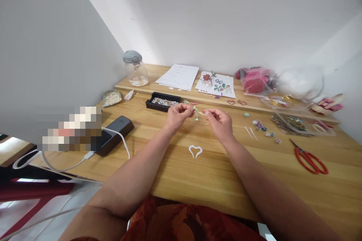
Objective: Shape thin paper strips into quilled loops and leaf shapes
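Above the middle of the wooden table, my left hand [178, 117] pinches a small curved piece wound in pale green [196, 115], which dangles from the fingertips. My right hand [220, 123] is closed a short way to its right, its fingertips on a thin white strip [201, 113] that points toward the green piece. Whether the strip and the green piece are joined is too small to tell. Below the hands lies a white heart-shaped outline [195, 147], open at its lower tip.
Red-handled scissors [311, 162] lie at right, near thread spools [260, 125] and two white strips [249, 132]. A black bead tray [148, 104] stands behind my left hand. Papers [178, 77], a jar [136, 73] and a bagged pink bundle [256, 81] line the back; a dark power bank [113, 139] sits left.
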{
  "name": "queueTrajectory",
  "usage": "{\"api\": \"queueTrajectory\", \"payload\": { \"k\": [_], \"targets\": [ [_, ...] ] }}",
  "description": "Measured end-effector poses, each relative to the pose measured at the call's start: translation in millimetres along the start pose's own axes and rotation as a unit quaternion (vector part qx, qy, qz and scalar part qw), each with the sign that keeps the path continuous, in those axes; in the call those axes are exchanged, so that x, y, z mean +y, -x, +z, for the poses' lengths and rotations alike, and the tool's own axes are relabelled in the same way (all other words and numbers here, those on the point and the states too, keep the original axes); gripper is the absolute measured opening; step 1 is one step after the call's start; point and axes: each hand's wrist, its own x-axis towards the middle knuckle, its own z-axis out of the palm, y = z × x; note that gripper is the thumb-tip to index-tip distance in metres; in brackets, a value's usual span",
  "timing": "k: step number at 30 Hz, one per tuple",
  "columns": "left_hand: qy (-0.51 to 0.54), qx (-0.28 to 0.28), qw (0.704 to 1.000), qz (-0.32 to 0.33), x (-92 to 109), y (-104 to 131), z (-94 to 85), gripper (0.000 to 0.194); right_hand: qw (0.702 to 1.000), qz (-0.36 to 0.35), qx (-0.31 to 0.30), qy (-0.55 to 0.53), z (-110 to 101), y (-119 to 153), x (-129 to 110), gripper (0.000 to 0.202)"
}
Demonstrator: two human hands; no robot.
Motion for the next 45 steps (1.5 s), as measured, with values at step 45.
{"api": "queueTrajectory", "payload": {
  "k": [45],
  "targets": [
    [0.121,0.015,0.987,-0.102,-11.2,7.6,6.7,0.033,0.944,0.209,-0.070,-0.245,18.4,12.8,-2.2,0.038]
  ]
}}
